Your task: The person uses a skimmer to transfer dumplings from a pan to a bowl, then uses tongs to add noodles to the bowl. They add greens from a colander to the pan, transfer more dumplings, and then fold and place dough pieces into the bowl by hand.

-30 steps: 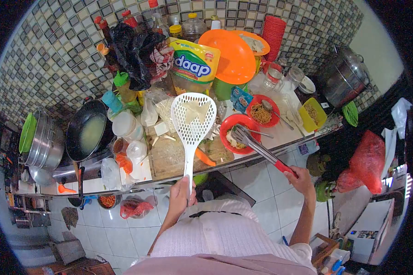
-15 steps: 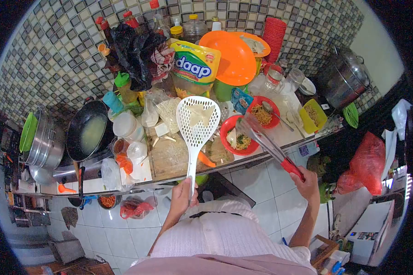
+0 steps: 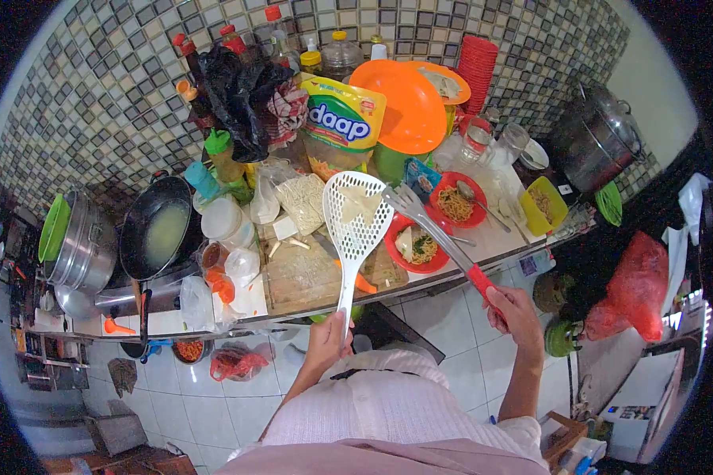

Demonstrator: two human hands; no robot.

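My left hand (image 3: 327, 345) is closed around the handle of a white slotted skimmer (image 3: 351, 261), held over the wooden cutting board (image 3: 293, 277). A pale, flat dumpling-like piece (image 3: 358, 205) lies in the skimmer's head. In my right hand (image 3: 516, 317) are metal tongs (image 3: 445, 241) with a red grip, their tips right at the skimmer's right rim. Below the tongs stands a red bowl (image 3: 394, 255) of noodles with a pale piece and greens. Behind it is another red bowl (image 3: 479, 212) of noodles with a spoon.
To the left, a black wok (image 3: 139, 257) with cloudy liquid stands beside a steel pot (image 3: 87, 245). Noodle blocks (image 3: 301, 202), an orange-handled knife (image 3: 364, 283) and plastic tubs (image 3: 227, 221) crowd the counter. Orange plates (image 3: 408, 111) and a yellow container (image 3: 554, 224) sit farther back and right.
My right hand has brought the tongs left, from above the red bowls to the skimmer's rim. The skimmer appears slightly farther right, as the whole view has shifted a little.
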